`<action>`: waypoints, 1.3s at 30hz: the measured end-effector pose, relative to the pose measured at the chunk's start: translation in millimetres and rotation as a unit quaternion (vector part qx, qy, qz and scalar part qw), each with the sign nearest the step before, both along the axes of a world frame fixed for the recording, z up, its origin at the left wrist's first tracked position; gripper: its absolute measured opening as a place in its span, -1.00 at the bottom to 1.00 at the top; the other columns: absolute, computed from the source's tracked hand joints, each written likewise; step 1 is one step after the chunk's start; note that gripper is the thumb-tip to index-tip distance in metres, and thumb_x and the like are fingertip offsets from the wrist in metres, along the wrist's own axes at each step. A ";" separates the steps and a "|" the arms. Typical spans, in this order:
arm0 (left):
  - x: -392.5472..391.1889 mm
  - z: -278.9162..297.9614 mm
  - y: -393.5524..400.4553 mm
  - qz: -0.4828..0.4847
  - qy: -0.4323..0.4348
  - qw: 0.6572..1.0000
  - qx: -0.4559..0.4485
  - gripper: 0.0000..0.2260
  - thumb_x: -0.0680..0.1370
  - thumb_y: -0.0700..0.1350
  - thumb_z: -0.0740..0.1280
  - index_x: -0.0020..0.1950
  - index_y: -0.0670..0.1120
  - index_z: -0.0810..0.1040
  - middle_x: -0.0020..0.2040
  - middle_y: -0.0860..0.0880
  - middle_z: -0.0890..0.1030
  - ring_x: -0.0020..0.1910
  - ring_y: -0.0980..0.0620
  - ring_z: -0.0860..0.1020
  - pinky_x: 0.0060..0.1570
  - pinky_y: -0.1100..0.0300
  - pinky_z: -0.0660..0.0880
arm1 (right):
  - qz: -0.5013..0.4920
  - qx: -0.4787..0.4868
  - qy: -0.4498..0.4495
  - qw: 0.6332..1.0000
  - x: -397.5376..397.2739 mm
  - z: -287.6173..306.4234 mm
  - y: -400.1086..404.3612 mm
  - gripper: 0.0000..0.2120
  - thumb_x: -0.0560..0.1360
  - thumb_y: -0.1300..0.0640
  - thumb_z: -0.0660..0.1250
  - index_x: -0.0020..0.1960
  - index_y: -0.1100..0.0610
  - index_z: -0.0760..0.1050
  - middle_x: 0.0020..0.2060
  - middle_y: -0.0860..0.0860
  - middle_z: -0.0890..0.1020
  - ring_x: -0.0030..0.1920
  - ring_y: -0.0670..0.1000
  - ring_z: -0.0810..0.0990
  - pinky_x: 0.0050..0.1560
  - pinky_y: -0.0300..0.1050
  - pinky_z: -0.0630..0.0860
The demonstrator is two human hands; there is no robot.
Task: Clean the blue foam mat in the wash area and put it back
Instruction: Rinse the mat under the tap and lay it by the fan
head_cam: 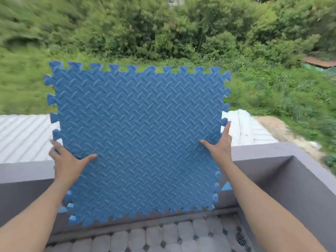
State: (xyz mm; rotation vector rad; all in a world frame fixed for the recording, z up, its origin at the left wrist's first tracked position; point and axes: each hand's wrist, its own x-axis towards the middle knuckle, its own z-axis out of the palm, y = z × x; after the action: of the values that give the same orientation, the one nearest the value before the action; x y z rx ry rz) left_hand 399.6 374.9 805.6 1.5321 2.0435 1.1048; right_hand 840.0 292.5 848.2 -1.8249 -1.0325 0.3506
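Note:
I hold the blue foam mat [138,139] upright in front of me, above a grey parapet wall. It is a square tile with a ridged pattern and jigsaw teeth on all edges. My left hand [67,160] grips its left edge low down, thumb on the front face and fingers behind. My right hand [221,144] holds the right edge, thumb on the front, one finger pointing up along the edge, the others hidden behind. The mat's lower edge hangs just in front of the wall.
The grey parapet wall [272,157] runs across the view and turns toward me at the right. Below lies a tiled floor [163,237] with a round drain [241,238]. Beyond the wall are a white corrugated roof [23,135] and dense green bushes.

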 end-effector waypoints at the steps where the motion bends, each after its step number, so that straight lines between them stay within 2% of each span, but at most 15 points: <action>1: -20.4 2.3 -8.6 0.025 -0.001 1.000 -0.002 0.21 0.27 0.14 0.55 0.53 -0.23 -0.26 0.47 -0.30 0.04 0.42 -0.31 0.19 0.35 -0.18 0.24 | 0.030 0.005 -0.010 0.999 -15.6 -2.0 13.4 0.17 0.35 0.03 0.57 0.58 0.00 -0.26 0.34 0.24 0.30 0.34 0.12 0.33 0.19 -0.15 0.28; 3: -61.0 8.0 -27.7 0.065 -0.003 0.998 -0.003 0.21 0.27 0.17 0.53 0.53 -0.15 -0.32 0.49 -0.27 0.02 0.42 -0.30 0.19 0.33 -0.20 0.24 | 0.085 0.008 -0.008 0.996 -50.7 -3.4 39.0 0.18 0.34 0.02 0.58 0.58 0.01 -0.26 0.32 0.21 0.30 0.31 0.09 0.35 0.12 -0.23 0.26; 5: -101.1 13.3 -48.4 0.101 -0.002 0.995 -0.003 0.21 0.28 0.16 0.53 0.53 -0.03 -0.35 0.50 -0.28 0.01 0.45 -0.28 0.16 0.34 -0.20 0.22 | 0.140 0.013 -0.022 0.990 -90.3 -5.6 61.5 0.21 0.31 0.03 0.60 0.59 0.04 -0.26 0.31 0.21 0.30 0.30 0.10 0.35 0.14 -0.28 0.24; 7: -139.4 18.7 -71.8 0.139 -0.002 0.990 -0.006 0.16 0.30 0.13 0.54 0.52 0.12 -0.33 0.50 -0.30 -0.01 0.45 -0.26 0.16 0.36 -0.16 0.20 | 0.197 0.017 -0.045 0.979 -131.9 -8.9 79.6 0.23 0.28 0.05 0.62 0.59 0.09 -0.22 0.31 0.24 0.30 0.32 0.12 0.33 0.16 -0.35 0.20; 9: -176.6 22.9 -97.6 0.172 0.003 0.985 -0.014 0.12 0.31 0.12 0.54 0.52 0.20 -0.28 0.49 -0.29 0.01 0.41 -0.26 0.23 0.34 -0.09 0.23 | 0.251 0.013 -0.056 0.966 -175.6 -13.0 93.5 0.21 0.28 0.07 0.62 0.59 0.09 -0.19 0.30 0.27 0.29 0.31 0.14 0.33 0.18 -0.32 0.21; 12: -232.4 22.3 -141.6 0.221 0.008 0.975 -0.032 0.10 0.31 0.14 0.53 0.51 0.24 -0.27 0.47 -0.25 0.02 0.34 -0.24 0.30 0.25 -0.07 0.31 | 0.317 0.000 -0.065 0.946 -247.3 -22.3 105.6 0.18 0.31 0.08 0.60 0.59 0.05 -0.21 0.30 0.26 0.28 0.29 0.15 0.35 0.20 -0.20 0.27; 16: -305.1 9.2 -205.4 0.303 0.015 0.950 -0.076 0.10 0.29 0.22 0.51 0.50 0.27 -0.28 0.46 -0.27 0.03 0.33 -0.27 0.31 0.23 -0.09 0.34 | 0.388 -0.005 -0.081 0.918 -351.0 -36.4 112.6 0.16 0.30 0.05 0.60 0.59 0.04 -0.17 0.32 0.23 0.29 0.30 0.14 0.34 0.24 -0.12 0.31; 19: -354.2 -2.9 -253.0 0.354 0.008 0.930 -0.097 0.12 0.25 0.27 0.51 0.50 0.27 -0.28 0.41 -0.27 0.10 0.26 -0.28 0.36 0.19 -0.09 0.37 | 0.433 -0.008 -0.084 0.897 -428.3 -48.9 106.7 0.14 0.29 0.06 0.61 0.60 0.07 -0.11 0.33 0.24 0.29 0.32 0.15 0.34 0.30 -0.11 0.29; 24: -421.4 -29.6 -321.4 0.422 -0.002 0.900 -0.106 0.12 0.27 0.23 0.52 0.51 0.23 -0.27 0.39 -0.27 0.11 0.18 -0.26 0.41 0.19 -0.08 0.39 | 0.499 -0.015 -0.086 0.862 -547.7 -79.1 94.8 0.12 0.30 0.08 0.60 0.60 0.10 -0.09 0.36 0.25 0.27 0.37 0.17 0.31 0.36 -0.12 0.24; 30: -473.7 -96.0 -375.2 0.501 -0.034 0.853 -0.139 0.12 0.26 0.25 0.52 0.45 0.34 -0.34 0.33 -0.27 0.16 -0.05 -0.26 0.47 0.06 -0.14 0.49 | 0.566 -0.037 -0.129 0.813 -663.0 -133.8 87.9 0.09 0.36 0.01 0.54 0.60 0.08 -0.16 0.49 0.18 0.14 0.44 0.17 0.24 0.39 0.03 0.28; 33: -491.6 -144.1 -385.6 0.539 -0.054 0.824 -0.167 0.12 0.27 0.25 0.51 0.47 0.31 -0.33 0.34 -0.28 0.16 -0.16 -0.18 0.42 -0.03 -0.09 0.49 | 0.601 -0.044 -0.149 0.784 -715.3 -178.1 96.2 0.08 0.38 -0.02 0.52 0.60 0.06 -0.18 0.51 0.14 0.08 0.48 0.17 0.20 0.40 0.04 0.26; 37: -509.6 -227.1 -394.0 0.581 -0.058 0.785 -0.205 0.17 0.26 0.19 0.55 0.51 0.21 -0.31 0.31 -0.33 0.17 -0.13 -0.17 0.37 -0.06 -0.07 0.45 | 0.643 -0.055 -0.171 0.744 -778.0 -254.4 108.6 0.08 0.39 -0.01 0.52 0.59 0.05 -0.19 0.52 0.15 0.04 0.49 0.14 0.16 0.41 0.02 0.27; 39: -518.7 -273.6 -398.5 0.583 -0.067 0.778 -0.226 0.23 0.21 0.13 0.60 0.52 0.19 -0.31 0.31 -0.34 0.16 0.04 -0.26 0.40 0.09 -0.12 0.43 | 0.656 -0.055 -0.181 0.731 -802.6 -297.8 113.0 0.04 0.40 0.01 0.52 0.59 0.06 -0.14 0.52 0.16 0.04 0.50 0.14 0.14 0.39 0.03 0.29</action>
State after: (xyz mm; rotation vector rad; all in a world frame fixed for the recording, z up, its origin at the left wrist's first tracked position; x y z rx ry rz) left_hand -119.2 -23.6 532.0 -0.1984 2.8503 0.8397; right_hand 37.4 405.6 550.4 -0.9313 -2.5454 0.8985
